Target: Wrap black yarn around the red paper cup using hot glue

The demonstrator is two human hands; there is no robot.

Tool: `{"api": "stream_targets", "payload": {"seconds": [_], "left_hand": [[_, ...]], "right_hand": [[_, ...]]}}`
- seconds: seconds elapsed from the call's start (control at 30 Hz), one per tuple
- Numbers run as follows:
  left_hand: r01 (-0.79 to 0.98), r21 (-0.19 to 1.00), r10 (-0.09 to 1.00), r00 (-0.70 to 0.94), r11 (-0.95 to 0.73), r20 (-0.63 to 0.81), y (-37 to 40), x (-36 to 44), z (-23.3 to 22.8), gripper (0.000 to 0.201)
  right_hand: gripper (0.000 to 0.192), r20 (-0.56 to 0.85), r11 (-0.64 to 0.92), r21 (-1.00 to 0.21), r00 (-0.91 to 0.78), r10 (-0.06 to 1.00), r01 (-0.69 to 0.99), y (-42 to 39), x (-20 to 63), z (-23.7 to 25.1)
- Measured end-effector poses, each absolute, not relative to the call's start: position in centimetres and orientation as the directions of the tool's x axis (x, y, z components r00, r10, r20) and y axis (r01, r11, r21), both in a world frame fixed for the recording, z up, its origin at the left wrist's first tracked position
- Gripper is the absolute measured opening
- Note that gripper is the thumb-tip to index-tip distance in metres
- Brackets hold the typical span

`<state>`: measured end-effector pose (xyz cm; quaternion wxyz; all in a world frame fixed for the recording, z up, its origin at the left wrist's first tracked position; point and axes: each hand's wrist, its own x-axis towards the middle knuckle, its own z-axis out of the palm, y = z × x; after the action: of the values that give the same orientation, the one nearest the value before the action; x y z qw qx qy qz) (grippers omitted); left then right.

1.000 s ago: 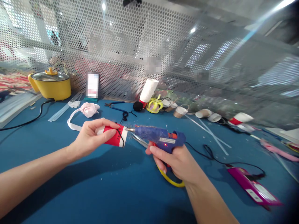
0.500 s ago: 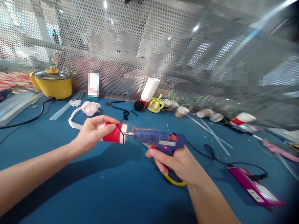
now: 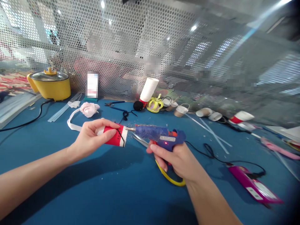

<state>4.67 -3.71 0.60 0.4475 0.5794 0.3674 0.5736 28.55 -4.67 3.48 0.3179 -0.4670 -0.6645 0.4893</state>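
Since half a second ago the cup and gun have dropped slightly and the nozzle sits at the cup rim again; otherwise little change. Left hand [image 3: 93, 137] is closed around a small red-and-white paper cup [image 3: 114, 136], held sideways above the worktop [image 3: 93, 193], open rim turned toward the gun, probably so the black cord [image 3: 121, 137] looped across the rim stays reachable. Right hand [image 3: 180, 161] is wrapped round the grip of a blue glue gun [image 3: 159, 136], a finger lying along the body below the lit red indicator; nozzle tip touches or sits just beside the cup rim at the cord. Gun's cable [image 3: 211, 154] trails toward the right edge, ending near a magenta power strip [image 3: 254, 188]. Yellow-handled scissors [image 3: 168, 178] lie under the right hand. Along the far edge: upturned white cup [image 3: 148, 90], yellow crown shape [image 3: 154, 105], pink fabric flower [image 3: 89, 109] on white ribbon, clear glue sticks [image 3: 63, 109]. Yellow pot [image 3: 50, 85] stands at the far-left corner against the mesh screen [image 3: 140, 47].
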Motion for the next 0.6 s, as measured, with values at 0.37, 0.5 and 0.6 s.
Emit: {"api": "stream_targets", "payload": {"seconds": [0.37,0.5,0.6], "left_hand": [[-0.124,0.948,0.95,0.079,-0.292,0.303,-3.53,4.73,0.5,0.009],[-0.231,0.955,0.975,0.076,-0.185,0.207,-3.13,4.73,0.11,0.01],[-0.271,0.951,0.981,0.079,-0.148,0.175,-3.02,4.75,0.0,0.011]], "right_hand": [[0.023,0.007,0.121,-0.932,-0.315,0.949,0.343,-5.11,28.23,3.5],[0.024,-0.012,0.132,-0.916,-0.355,0.935,0.379,-5.27,28.16,3.7],[0.023,-0.018,0.143,-0.901,-0.365,0.931,0.409,-5.3,28.16,3.81]]}}
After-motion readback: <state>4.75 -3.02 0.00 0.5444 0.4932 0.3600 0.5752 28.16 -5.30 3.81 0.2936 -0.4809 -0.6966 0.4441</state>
